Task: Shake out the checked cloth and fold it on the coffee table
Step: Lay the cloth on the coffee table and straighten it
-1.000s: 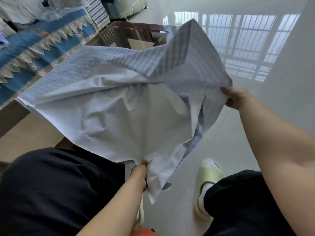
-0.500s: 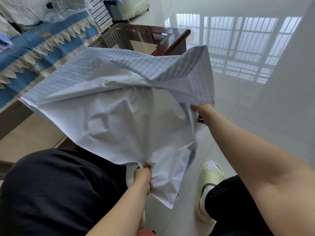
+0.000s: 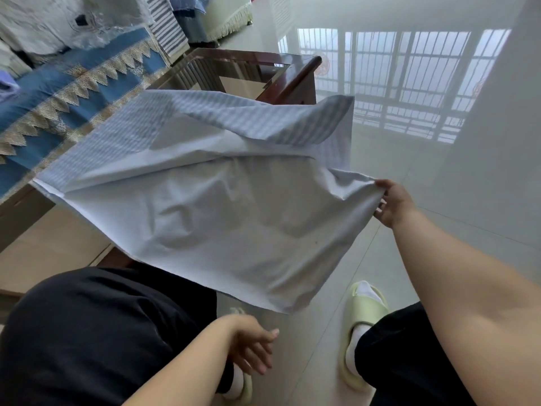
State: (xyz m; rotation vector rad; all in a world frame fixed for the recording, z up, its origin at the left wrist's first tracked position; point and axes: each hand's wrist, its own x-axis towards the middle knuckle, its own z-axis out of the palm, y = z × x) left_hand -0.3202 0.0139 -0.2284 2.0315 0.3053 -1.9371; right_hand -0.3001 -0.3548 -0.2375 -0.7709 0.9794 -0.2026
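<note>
The checked cloth (image 3: pixel 222 206) is pale blue with fine checks on one side and plain white on the side facing me. It hangs spread out over the near end of the coffee table (image 3: pixel 281 71), a dark wood frame with a glass top. A checked flap is folded over along its far edge. My right hand (image 3: pixel 390 202) pinches the cloth's right corner and holds it out over the floor. My left hand (image 3: pixel 251 342) is below the cloth's near corner, fingers apart, touching nothing.
A sofa with a blue and gold patterned cover (image 3: pixel 67 92) runs along the left of the table. My knees in black trousers and my feet in pale green slippers (image 3: pixel 364 326) are below. Shiny tiled floor (image 3: pixel 439 159) lies to the right.
My left hand has let go of the cloth's near edge and dropped below it. My right hand has pulled its corner out to the right, so the cloth is spread wider.
</note>
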